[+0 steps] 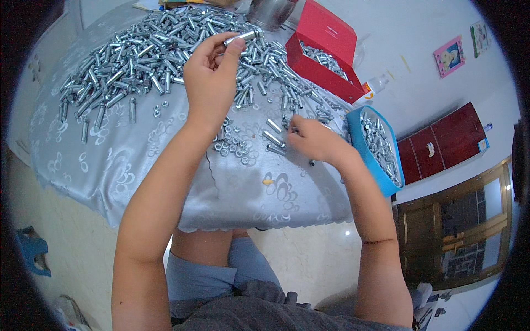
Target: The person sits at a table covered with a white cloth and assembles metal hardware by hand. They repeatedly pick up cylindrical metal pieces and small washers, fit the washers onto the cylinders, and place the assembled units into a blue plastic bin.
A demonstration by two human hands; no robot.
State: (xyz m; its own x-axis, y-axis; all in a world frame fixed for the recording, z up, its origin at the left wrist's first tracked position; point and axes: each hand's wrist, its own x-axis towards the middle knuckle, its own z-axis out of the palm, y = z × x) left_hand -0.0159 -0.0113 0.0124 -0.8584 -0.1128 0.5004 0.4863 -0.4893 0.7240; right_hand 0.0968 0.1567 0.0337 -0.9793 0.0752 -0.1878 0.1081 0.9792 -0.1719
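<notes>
Across the middle of the view spreads the table (165,182), draped in a silvery patterned cloth whose near edge hangs just above your knees. On its far left half lies the big heap of metal sleeve bolts (143,55), thinning out toward you into a few strays. At the far right stands a red box (326,49) with its lid up and more of the same bolts inside; nearer, at the right edge of the table, sits a blue tray (361,140), also loaded with them. Behind the heap, at the far edge, you can make out part of a metal pot (270,12).

Your left hand (212,77) is raised over the near side of the heap, thumb and fingers pinched shut on a single sleeve bolt (239,37), which lies roughly level at your fingertips, above the pile. Your right hand (314,140) rests low on the cloth just left of the blue tray, fingers curled down among loose bolts; whether it actually grips one you cannot tell from here.

Between your two hands, a cluster of small nuts (234,146) is scattered on the cloth, with a few loose bolts (274,132) just beside it.
</notes>
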